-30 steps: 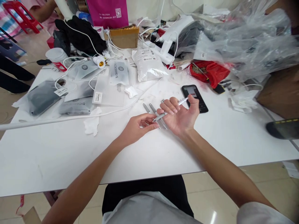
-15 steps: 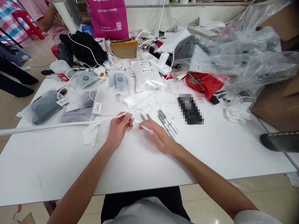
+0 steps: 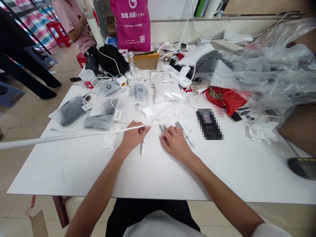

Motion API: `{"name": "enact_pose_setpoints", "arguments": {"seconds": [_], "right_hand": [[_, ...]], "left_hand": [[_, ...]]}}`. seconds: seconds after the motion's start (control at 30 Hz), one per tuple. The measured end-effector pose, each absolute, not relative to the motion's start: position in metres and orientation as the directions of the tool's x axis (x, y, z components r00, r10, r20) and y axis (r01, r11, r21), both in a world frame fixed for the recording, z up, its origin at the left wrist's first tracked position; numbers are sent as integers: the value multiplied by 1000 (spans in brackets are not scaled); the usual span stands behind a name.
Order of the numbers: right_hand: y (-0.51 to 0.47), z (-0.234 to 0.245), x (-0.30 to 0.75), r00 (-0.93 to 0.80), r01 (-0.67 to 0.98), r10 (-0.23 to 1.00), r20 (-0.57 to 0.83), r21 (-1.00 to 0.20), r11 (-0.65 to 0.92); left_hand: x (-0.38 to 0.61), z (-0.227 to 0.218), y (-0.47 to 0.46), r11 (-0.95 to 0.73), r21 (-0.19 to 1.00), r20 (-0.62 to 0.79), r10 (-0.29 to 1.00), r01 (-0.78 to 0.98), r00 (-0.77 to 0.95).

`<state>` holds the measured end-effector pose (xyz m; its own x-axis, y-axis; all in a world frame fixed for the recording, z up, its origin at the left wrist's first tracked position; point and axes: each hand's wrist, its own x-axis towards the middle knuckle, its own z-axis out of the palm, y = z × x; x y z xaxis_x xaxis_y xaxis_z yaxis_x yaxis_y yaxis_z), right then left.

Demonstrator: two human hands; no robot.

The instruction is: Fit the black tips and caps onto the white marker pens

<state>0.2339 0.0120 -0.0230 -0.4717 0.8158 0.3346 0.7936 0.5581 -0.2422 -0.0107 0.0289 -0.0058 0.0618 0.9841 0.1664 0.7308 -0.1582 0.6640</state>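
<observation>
My left hand (image 3: 134,135) is closed around one end of a slim white and silver pen (image 3: 142,148), whose other end points down toward the front of the table. To its right, my right hand (image 3: 177,142) rests over a small group of similar pens, with fingers curled onto them. Grey ends of two pens (image 3: 161,128) stick out beyond the fingers. More pens (image 3: 189,140) lie slanted along the hand's right side. How many are under the palm is hidden. A white cable (image 3: 98,133) stretches across the view, passing in front of my left fingertips.
Packaged pouches (image 3: 98,121) are spread at left. A white plastic parcel (image 3: 166,89), cardboard box (image 3: 145,61) and magenta bag (image 3: 133,29) stand behind. A pixelated dark object (image 3: 209,124) lies right of the pens. Clear plastic (image 3: 259,72) heaps at the far right. A seated person (image 3: 74,24) is at the back left.
My left hand has turned the pen from slanting rightward to pointing down at the table front. My right hand has let go of that pen and moved right onto the others. The view has shifted.
</observation>
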Motion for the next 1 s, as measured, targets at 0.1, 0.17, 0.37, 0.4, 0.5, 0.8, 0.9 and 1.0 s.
{"name": "enact_pose_setpoints", "arguments": {"seconds": [0.1,0.17,0.37,0.4,0.5,0.8,0.9,1.0], "right_hand": [[15,-24,234,-441,812,831,339,-245,530],[17,-25,232,-413,839,845,339,-219,498],[15,-23,221,-280,911,907,314,-210,354],[14,-23,221,-255,920,913,318,-211,330],[12,-25,223,-185,934,925,333,-234,271],[28,-13,221,-68,764,900,431,-557,325],[37,-13,211,-62,671,898,436,-648,361],[40,-16,202,-113,592,898,425,-697,404]], "left_hand": [[-12,-15,30,-235,590,219,967,773,127],[-12,-18,31,-259,553,248,958,792,140],[-13,-19,32,-300,513,286,943,804,170],[-13,-19,33,-303,517,295,941,801,165],[-11,-18,32,-315,537,327,933,782,151],[-1,-11,25,-321,701,366,928,636,65],[3,-8,20,-335,744,343,934,578,99],[12,-2,14,-318,809,313,945,495,95]]}}
